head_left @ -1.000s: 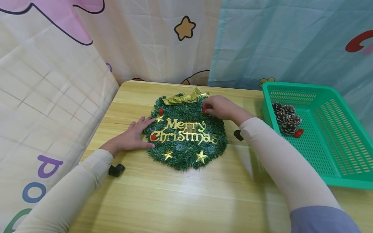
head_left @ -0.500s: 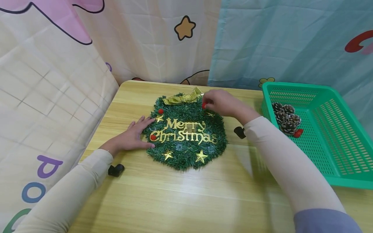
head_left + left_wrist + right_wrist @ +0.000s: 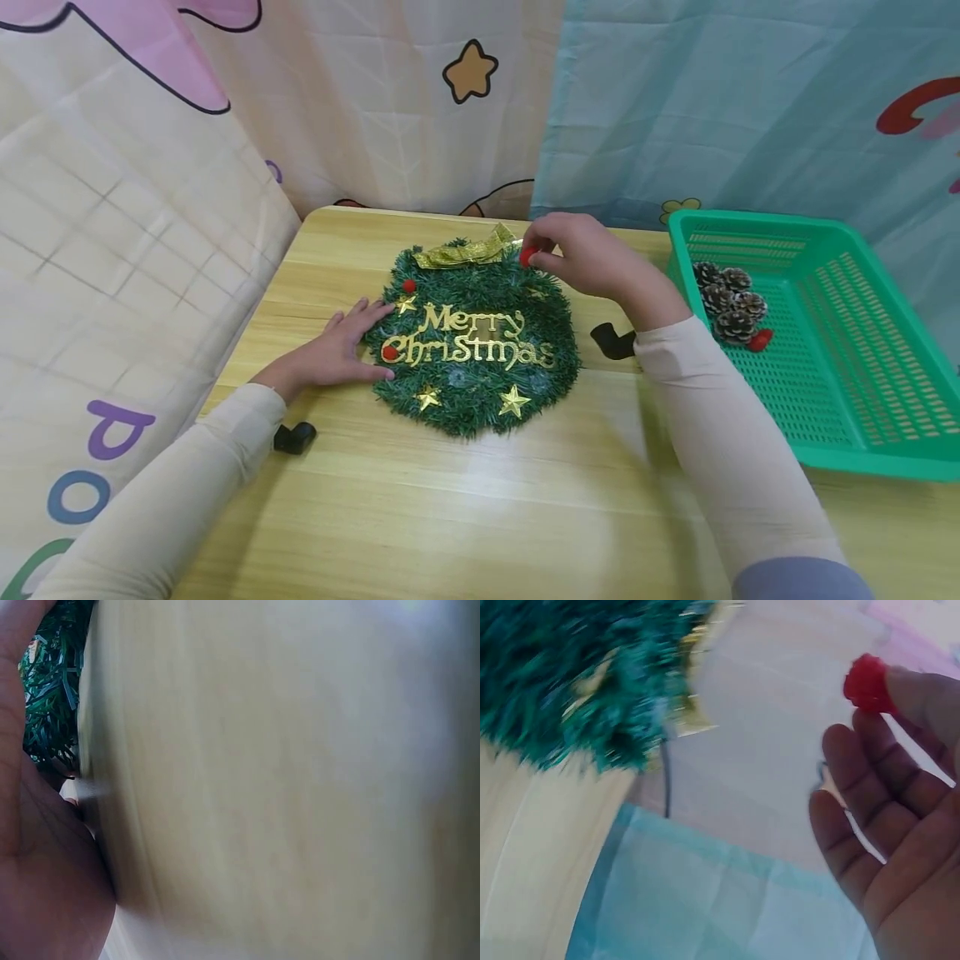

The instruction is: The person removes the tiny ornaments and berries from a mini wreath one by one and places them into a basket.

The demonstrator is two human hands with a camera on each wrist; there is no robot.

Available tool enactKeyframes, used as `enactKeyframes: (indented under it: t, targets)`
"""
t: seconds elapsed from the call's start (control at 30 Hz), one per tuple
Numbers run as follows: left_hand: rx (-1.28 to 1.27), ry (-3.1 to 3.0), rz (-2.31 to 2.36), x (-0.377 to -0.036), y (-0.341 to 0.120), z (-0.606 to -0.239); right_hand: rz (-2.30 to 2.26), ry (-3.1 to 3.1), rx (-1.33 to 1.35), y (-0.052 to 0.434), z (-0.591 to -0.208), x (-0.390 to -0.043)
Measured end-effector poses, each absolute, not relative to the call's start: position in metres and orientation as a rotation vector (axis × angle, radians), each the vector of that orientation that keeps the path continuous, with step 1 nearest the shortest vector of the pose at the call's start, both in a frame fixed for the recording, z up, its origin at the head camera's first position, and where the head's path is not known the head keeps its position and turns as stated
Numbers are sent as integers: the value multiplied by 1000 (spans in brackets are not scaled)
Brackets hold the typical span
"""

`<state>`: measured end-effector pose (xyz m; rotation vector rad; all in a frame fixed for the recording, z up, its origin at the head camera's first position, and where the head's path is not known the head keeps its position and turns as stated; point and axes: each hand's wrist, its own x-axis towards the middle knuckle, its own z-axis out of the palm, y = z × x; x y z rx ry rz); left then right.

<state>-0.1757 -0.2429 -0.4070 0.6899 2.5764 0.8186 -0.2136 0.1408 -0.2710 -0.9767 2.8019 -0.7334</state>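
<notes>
A green tinsel wreath (image 3: 480, 408) lies flat on the table, bearing gold "Merry Christmas" lettering (image 3: 468, 350), a gold ribbon bow (image 3: 468, 252), several gold stars (image 3: 514, 401) and two red pompoms (image 3: 408, 286) on its left side. With fingers spread, my left hand (image 3: 333, 350) rests against the wreath's left edge; in the left wrist view, only part of the palm and some green tinsel show. My right hand (image 3: 581, 258) pinches a small red pompom (image 3: 868, 682) between thumb and fingers, above the wreath's upper right edge. In the right wrist view, the pompom appears apart from the tinsel.
To the right stands a green plastic basket (image 3: 862, 454) holding several pine cones (image 3: 731, 302) and a red piece (image 3: 761, 340). Black wrist-camera parts (image 3: 295, 438) project by both wrists. Printed curtains (image 3: 420, 108) hang behind and left of the wooden table (image 3: 450, 517).
My right hand has lifted up and away from the wreath's upper right with the red pompom still pinched, uncovering a gold star there. The left hand stays in place; the head view shifts slightly.
</notes>
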Motion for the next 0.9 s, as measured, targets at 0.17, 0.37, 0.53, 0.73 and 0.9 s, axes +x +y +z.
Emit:
enactKeyframes:
  t: [0.17,0.37,0.53,0.73,0.9]
  targets:
    - [694,2580,807,-175,-244,-407,-787,2808,-901,141,-269,-202]
    - [692,2582,815,-176,-245,-408,-808,2806,-957,140,-271,-186]
    - [699,2581,823,-176,-245,-409,-847,2834,-974,143,-267,-171]
    - [703,2580,820,-175,-244,-408,-867,2860,-1001,151,-265,-155]
    - [695,2582,817,-175,-244,-407,-861,2884,-1024,159,-264,-143]
